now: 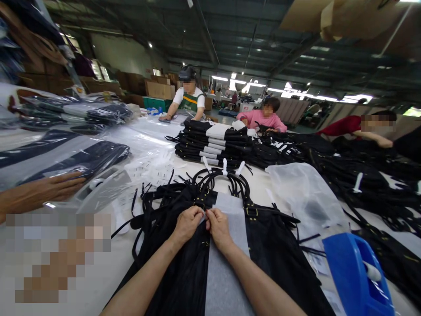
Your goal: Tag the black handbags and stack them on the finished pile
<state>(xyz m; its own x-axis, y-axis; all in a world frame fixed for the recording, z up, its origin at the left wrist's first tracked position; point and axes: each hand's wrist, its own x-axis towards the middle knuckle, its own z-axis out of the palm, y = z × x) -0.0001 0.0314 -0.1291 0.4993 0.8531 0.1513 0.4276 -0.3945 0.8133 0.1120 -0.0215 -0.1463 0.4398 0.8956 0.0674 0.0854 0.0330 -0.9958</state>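
A black bag (pixel 276 250) with brass-coloured buckles lies in front of me, a pale strip of paper (pixel 226 272) running down its middle. Above its upper part, my left hand (pixel 189 224) is closed in a pinch on a small whitish piece (pixel 202 217). Close beside it, my right hand (pixel 219 226) is also pinched, its fingertips nearly meeting the left ones; what they hold is hidden. The looped black handles (pixel 241 186) stand up beyond my hands, with white ties (pixel 225 166) on them.
Stacked black bags (pixel 213 142) stand behind the handles. At right are a blue tape dispenser (pixel 357 272) and a clear plastic bag (pixel 302 188). Another person's hand (pixel 62 186) rests by a grey dispenser (pixel 105 188) and wrapped goods (pixel 62 153) at left. Several people are beyond.
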